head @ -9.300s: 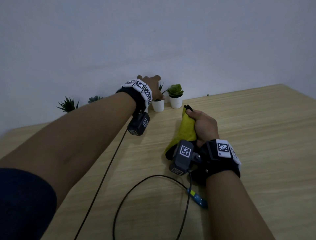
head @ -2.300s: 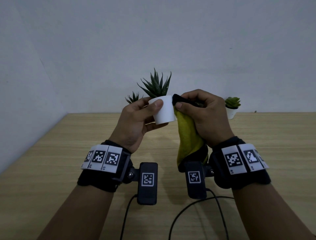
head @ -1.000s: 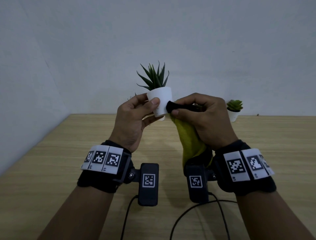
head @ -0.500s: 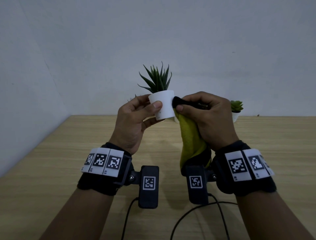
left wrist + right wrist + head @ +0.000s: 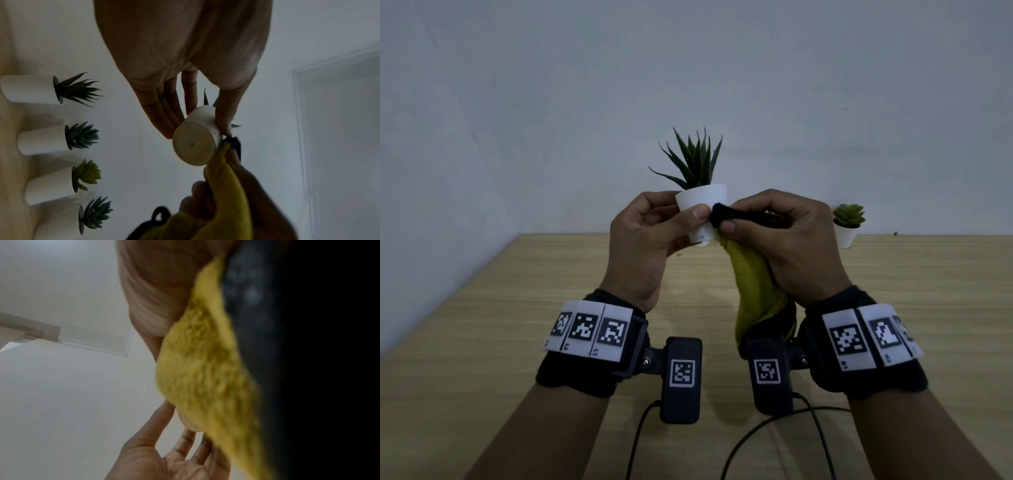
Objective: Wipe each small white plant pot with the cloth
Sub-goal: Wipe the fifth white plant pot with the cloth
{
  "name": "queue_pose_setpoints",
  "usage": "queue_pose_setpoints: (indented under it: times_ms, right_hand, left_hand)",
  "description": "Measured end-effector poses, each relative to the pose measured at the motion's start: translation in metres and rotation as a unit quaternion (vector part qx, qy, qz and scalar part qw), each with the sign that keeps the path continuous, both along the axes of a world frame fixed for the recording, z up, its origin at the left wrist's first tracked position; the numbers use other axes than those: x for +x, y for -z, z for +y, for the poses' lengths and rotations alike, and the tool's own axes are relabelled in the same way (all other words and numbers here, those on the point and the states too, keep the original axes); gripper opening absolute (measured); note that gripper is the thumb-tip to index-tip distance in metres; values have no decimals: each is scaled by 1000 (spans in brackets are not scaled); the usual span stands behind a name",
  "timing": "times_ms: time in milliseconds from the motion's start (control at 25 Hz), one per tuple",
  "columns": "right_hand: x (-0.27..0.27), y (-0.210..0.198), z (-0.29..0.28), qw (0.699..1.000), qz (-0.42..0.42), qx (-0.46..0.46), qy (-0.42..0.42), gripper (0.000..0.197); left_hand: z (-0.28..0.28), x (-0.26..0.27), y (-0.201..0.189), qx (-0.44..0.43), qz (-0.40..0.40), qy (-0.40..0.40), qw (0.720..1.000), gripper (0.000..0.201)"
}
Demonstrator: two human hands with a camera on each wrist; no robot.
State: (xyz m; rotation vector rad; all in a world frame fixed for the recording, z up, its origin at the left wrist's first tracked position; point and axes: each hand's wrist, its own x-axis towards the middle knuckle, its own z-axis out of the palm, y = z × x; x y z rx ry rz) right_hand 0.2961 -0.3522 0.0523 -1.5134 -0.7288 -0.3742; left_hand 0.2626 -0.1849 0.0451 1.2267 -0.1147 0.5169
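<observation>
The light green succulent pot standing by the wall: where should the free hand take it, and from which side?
Judging by its shape, grip the light green succulent pot round its white side wall, below the rim, thumb opposite fingers, coming in from the front. It stands upright, tapering toward the base, and the leaves spread over the rim, so a top grasp would crush them. The left hand holds the spiky plant pot.

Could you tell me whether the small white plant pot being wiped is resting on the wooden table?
No, the left hand holds the small white plant pot up in the air above the wooden table.
</observation>
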Motion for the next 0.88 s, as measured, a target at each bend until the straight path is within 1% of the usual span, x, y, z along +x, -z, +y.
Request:
queue_pose_setpoints:
  times_ms: [80, 200, 240, 360, 480, 560, 600, 640, 720, 760, 800, 840, 880]
  right_hand:
    - [2, 0, -1, 1000, 1, 1, 21, 17]
    - [-1, -2, -2, 999, -11, -29, 10, 17]
    - [-2, -2, -2, 1000, -13, -26, 10, 17]
    - [0, -3, -4, 1000, 0, 2, 29, 16]
    - [-1, -4, -4, 1000, -7, -3, 17, 19]
    - [1, -5, -5, 998, -15, 30, 48, 19]
    - [2, -5, -6, 997, -10, 40, 59, 19]
    - [3, -6, -7, 998, -2, 35, 57, 19]
    - [1, -6, -7, 1000, 16, 5, 18, 18]
    - [-1, -6, -6, 1000, 17, 1, 0, 17]
    - [-3, -6, -4, 1000, 13, 9, -10, 17]
    - [-4, -7, -2, 1000, 9, 26, -7, 17]
    - [-3, -6, -1, 999, 6, 42, 4, 17]
  left_hand:
    - [0, -1, 0, -8, -2, 0, 1000, 46]
    - [0, 0, 1, 0, -8, -1, 1000, 43]
    - [0, 0, 1, -1, -8, 6, 1000, 41]
    - [2, 1, 1, -20, -10, 32, 999, 37]
    - [4, 3, 3, -24, 6, 60, 998, 28]
    - [4, 5, 6, -24, 12, 100, 995, 24]
    - [4, 5, 8, -34, 10, 115, 993, 26]
    - [5, 5, 8, -50, 6, 125, 991, 31]
    - [7, 5, 8, -72, 2, 129, 989, 48]
    - [9, 6, 8, -72, 4, 127, 989, 46]
    - [9, 7, 8, -65, 9, 128, 990, 38]
    - [9, 7, 9, -57, 14, 130, 990, 32]
    - [9, 6, 9, -51, 17, 134, 990, 32]
